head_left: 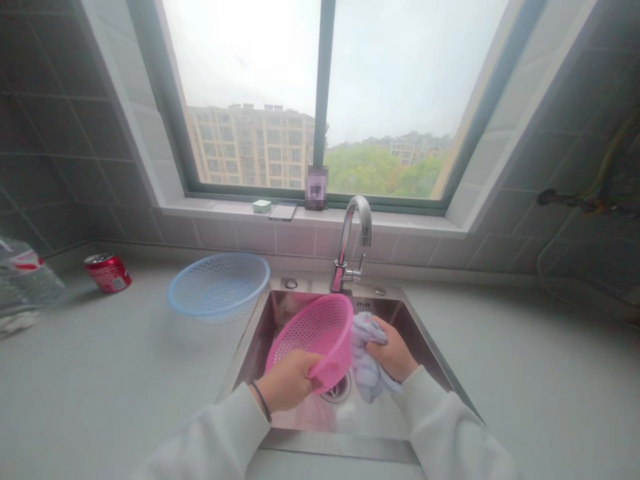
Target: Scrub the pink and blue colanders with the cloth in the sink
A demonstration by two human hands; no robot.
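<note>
My left hand grips the near rim of a pink plastic colander, which is tilted on its side over the sink. Bunched in my right hand is a pale cloth, held against or close beside the colander's right outer side. Below both hands is the stainless steel sink, with its drain partly hidden by the colander. The chrome faucet stands just behind, its spout curving over the basin; no running water shows.
A light blue plastic basket sits on the counter left of the sink. Farther left are a red can and a clear plastic bottle. On the windowsill lie a green block and a small flat object.
</note>
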